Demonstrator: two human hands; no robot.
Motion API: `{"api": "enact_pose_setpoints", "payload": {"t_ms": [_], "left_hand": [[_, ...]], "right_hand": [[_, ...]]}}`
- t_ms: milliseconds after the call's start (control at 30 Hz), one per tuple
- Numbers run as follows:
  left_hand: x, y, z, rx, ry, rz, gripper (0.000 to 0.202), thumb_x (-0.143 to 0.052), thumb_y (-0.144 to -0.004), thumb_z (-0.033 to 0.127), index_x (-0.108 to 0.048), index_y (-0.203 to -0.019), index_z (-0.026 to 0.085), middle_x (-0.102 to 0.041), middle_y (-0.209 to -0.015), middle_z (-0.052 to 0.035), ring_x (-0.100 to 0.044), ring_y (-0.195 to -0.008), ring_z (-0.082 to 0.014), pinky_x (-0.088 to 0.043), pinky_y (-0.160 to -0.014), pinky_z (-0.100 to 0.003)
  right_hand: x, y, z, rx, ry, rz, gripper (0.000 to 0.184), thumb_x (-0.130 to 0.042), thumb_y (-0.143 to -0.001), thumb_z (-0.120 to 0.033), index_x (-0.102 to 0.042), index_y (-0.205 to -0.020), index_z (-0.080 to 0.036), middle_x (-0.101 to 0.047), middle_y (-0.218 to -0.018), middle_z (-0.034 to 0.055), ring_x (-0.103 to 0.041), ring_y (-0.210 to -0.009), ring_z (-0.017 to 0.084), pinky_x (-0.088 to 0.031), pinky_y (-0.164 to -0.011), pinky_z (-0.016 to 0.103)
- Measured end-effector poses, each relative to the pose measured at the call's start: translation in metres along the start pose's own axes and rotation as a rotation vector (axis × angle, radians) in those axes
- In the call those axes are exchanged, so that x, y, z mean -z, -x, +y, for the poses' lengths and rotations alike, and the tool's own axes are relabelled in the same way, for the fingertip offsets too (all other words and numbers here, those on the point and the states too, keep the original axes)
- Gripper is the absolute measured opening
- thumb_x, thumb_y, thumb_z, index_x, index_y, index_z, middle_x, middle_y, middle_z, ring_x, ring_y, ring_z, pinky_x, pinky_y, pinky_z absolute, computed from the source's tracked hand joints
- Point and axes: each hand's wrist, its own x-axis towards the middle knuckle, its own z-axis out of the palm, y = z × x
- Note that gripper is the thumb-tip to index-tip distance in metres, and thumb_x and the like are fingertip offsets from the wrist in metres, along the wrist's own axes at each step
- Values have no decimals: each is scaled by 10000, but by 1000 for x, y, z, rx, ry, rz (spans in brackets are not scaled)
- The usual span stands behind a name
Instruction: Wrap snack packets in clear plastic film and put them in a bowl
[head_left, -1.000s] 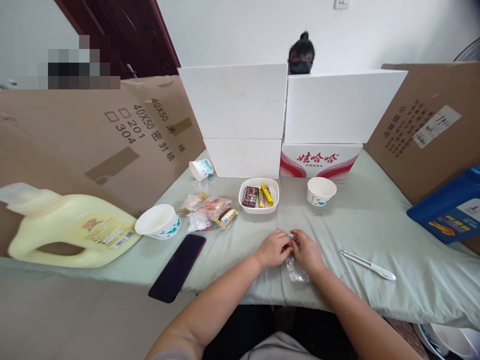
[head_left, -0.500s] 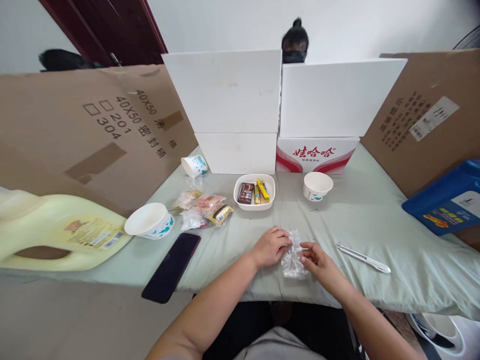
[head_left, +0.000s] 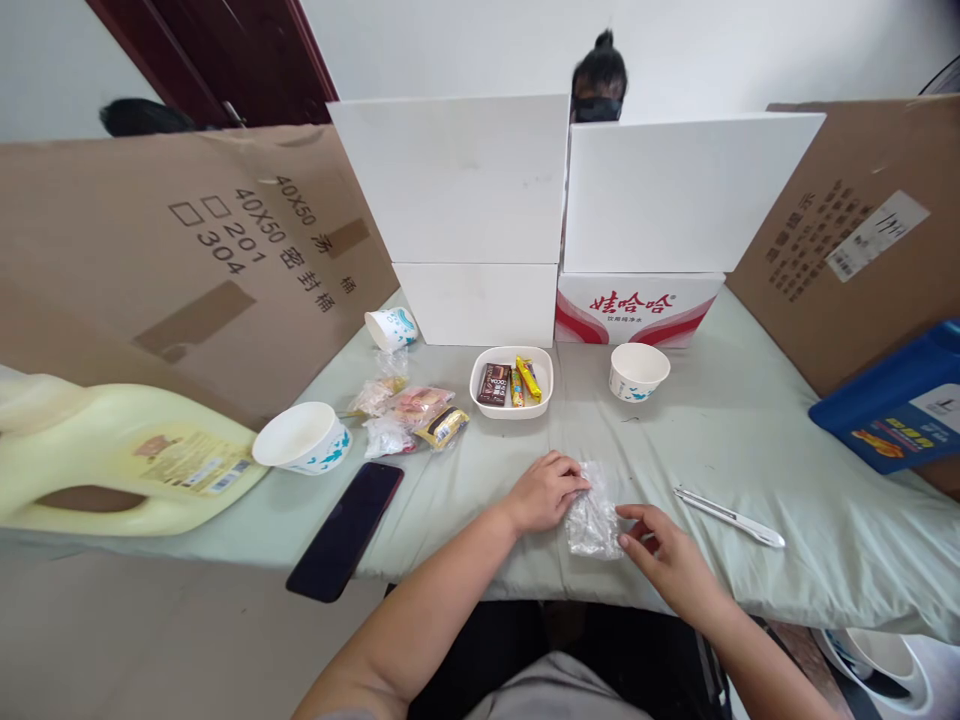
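Observation:
A crinkled clear plastic bag [head_left: 594, 522] lies flat near the table's front edge, between my hands. My left hand [head_left: 546, 492] has its fingers closed on the bag's upper left edge. Just off the right edge is my right hand [head_left: 664, 552], thumb and forefinger apart with nothing visible between them. Beyond the bag stands a white square dish [head_left: 511, 412] with a dark cocoa packet [head_left: 493, 384] and yellow-wrapped sweets [head_left: 529, 380] in it. A white utility knife [head_left: 731, 516] rests to the right of my right hand.
Paper bowls stand at left [head_left: 301, 438] and right [head_left: 637, 372]; a paper cup [head_left: 391, 328] lies tipped at the back. Bagged snacks [head_left: 420, 408] and a phone [head_left: 345, 532] are on the left. Bottles, cardboard and white boxes [head_left: 480, 180] border the table. A person sits behind.
My right hand has moved slightly right, away from the bag's middle, and its fingers now sit at the edge. The left hand stays on the bag. The view has shifted a little.

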Motion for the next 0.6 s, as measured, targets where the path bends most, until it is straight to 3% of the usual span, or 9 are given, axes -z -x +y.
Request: {"api": "enact_pose_setpoints", "payload": {"t_ms": [100,233,300,433,600], "left_hand": [[0,-1,1,-7,-6,2,300,-550,-832,106,-692,-1074,213,-624,-1040,-61,-516,-971,-202,-452,-910,-355],[1,0,1,-2,-4,0,300,-554,-830,111,-685,-1080,212,-624,-1047,-61,-516,-981,-201,-449,-919,-355],[0,1,0,-5,-4,-2,299,-554,-828,104,-688,-1076,203,-625,-1045,-64,-517,-977,-202,-447,-921,-354],[-1,2,-2,-17,3,-5,311,-537,-832,82,-692,-1071,205,-629,-1042,-62,-522,-978,-200,-441,-920,-349],[-1,2,-1,-19,19,-5,235,-653,-826,277,-698,-1046,210,-637,-1028,-59,-534,-969,-213,-442,-906,-359]], "right_hand": [[0,6,-11,280,304,130,324,-511,-895,-367,-594,-1177,-233,-591,-1252,112,-554,-1158,273,-476,-957,452],[-19,12,-17,603,574,-28,532,-552,-874,-307,-443,-1384,-201,-473,-1431,90,-357,-1366,272,-357,-1098,461],[-32,20,-13,651,654,-62,603,-553,-852,-271,-393,-1422,-158,-436,-1461,105,-350,-1373,269,-369,-1091,440],[-45,43,1,665,761,-8,627,-496,-819,-141,-375,-1434,-143,-397,-1489,96,-328,-1385,255,-372,-1074,406],[-34,48,7,678,669,68,421,-472,-906,-163,-500,-1326,-182,-586,-1307,76,-505,-1226,207,-403,-1003,365]]}}
